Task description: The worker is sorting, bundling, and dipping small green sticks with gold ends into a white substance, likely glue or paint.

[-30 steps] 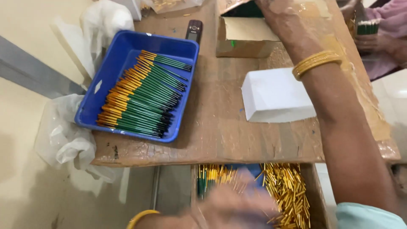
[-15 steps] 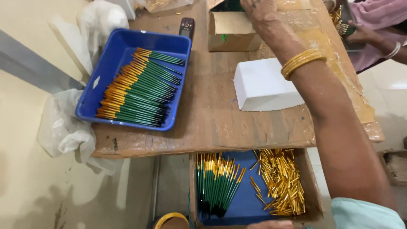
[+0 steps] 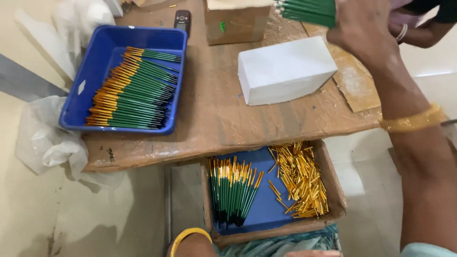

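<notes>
Holding green sticks (image 3: 307, 12) clamped in right hand (image 3: 362, 31) over desk (image 3: 228, 109) | left hand's grip: cannot tell | risk: loose bundle could spill if grip slackens

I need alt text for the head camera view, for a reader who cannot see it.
A right hand holds a bundle of green sticks above a brown table. On the table are a white box and a blue tray of green sticks with gold ends. A lower tray holds more sticks and loose gold tubes.
</notes>
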